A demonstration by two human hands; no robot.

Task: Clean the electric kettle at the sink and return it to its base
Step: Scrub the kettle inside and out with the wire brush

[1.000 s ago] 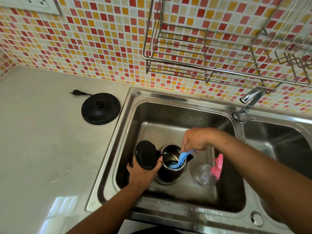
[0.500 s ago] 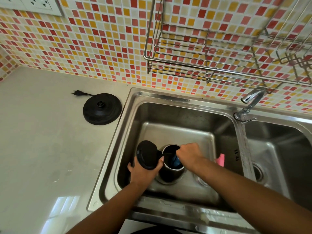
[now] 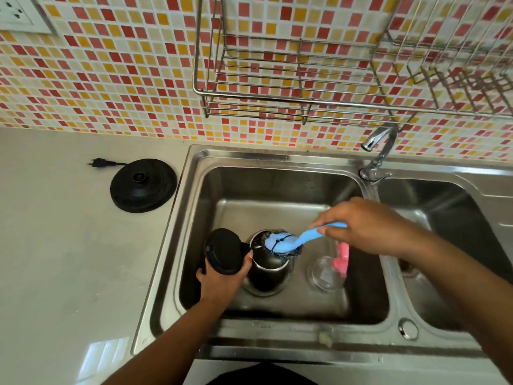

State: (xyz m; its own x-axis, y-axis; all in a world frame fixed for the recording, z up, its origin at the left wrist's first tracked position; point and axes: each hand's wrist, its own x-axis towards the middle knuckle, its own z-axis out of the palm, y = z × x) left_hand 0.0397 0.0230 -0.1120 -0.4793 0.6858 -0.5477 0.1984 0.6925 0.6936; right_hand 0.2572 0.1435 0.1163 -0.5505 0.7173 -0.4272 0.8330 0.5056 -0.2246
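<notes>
The steel electric kettle (image 3: 268, 273) stands upright in the left basin of the sink (image 3: 280, 159), with its black lid (image 3: 223, 250) flipped open to the left. My left hand (image 3: 222, 282) grips the kettle at the handle, just under the lid. My right hand (image 3: 366, 225) holds a blue scrub brush (image 3: 288, 240) by its handle. The brush head rests at the kettle's mouth, on the right side of the rim. The black round kettle base (image 3: 143, 184) lies on the counter to the left of the sink, its plug (image 3: 97, 163) loose beside it.
A clear glass with a pink item (image 3: 341, 258) lies in the basin right of the kettle. The tap (image 3: 379, 147) rises between the two basins. A wire dish rack (image 3: 299, 79) hangs on the tiled wall above. A wall socket (image 3: 16, 12) sits at top left.
My right hand has pulled the brush up out of the kettle's inside, so the brush head now sits at the rim. My left hand still holds the kettle in place.
</notes>
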